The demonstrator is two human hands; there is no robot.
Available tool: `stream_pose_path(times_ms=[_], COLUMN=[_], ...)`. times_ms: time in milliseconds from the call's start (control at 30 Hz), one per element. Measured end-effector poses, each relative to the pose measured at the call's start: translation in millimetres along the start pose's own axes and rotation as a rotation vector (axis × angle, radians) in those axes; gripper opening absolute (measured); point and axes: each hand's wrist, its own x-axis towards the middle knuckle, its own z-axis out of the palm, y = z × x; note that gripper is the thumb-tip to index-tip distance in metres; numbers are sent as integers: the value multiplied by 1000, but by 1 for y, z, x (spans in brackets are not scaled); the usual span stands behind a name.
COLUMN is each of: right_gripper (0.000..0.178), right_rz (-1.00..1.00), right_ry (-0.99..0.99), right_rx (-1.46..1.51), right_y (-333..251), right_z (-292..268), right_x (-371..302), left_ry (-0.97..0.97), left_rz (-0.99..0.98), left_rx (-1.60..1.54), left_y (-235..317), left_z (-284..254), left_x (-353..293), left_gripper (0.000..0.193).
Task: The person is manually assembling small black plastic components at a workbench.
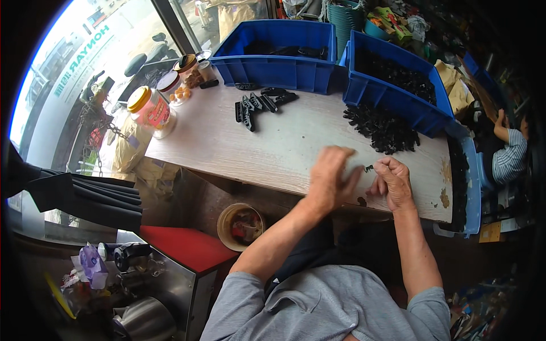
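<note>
My right hand is closed in a pinch over the front part of the table. A small dark toothed piece sticks out from its fingertips. Just to the left, my left hand is held with thumb and fingers apart, slightly blurred, with nothing visible in it. Beyond my right hand lies a heap of small black parts, too tangled to tell one from another. Farther left on the table is a loose group of longer black pieces, some with pale markings.
Two blue bins holding black parts stand along the table's back. Lidded jars line the left edge. Below are a bucket and a red-topped cabinet. A blue container adjoins the right edge; another person sits beyond.
</note>
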Motion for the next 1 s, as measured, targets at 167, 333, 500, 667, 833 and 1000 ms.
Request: stream_pose_path(times_ms=[167, 333, 500, 667, 833, 1000], right_gripper=[18, 19, 19, 19, 18, 17], right_rz=[-43, -50, -61, -80, -72, -69], right_ry=[62, 62, 74, 78, 92, 92], right_rx=[103, 83, 78, 74, 59, 75], right_y=[1, 2, 4, 4, 4, 3], right_z=[7, 7, 7, 7, 6, 8], right_x=[-2, 1, 0, 0, -1, -3], left_ry=[395, 133, 137, 11, -128, 78], left_rz=[-351, -606, -611, -359, -221, -362], left_rx=[726, 971, 855, 716, 725, 675], left_y=[-83, -115, -108, -93, -78, -81], left_z=[-104, -129, -120, -110, -105, -105], left_x=[34, 43, 40, 26, 18, 20], left_gripper=[27, 31, 19, 14, 22, 28])
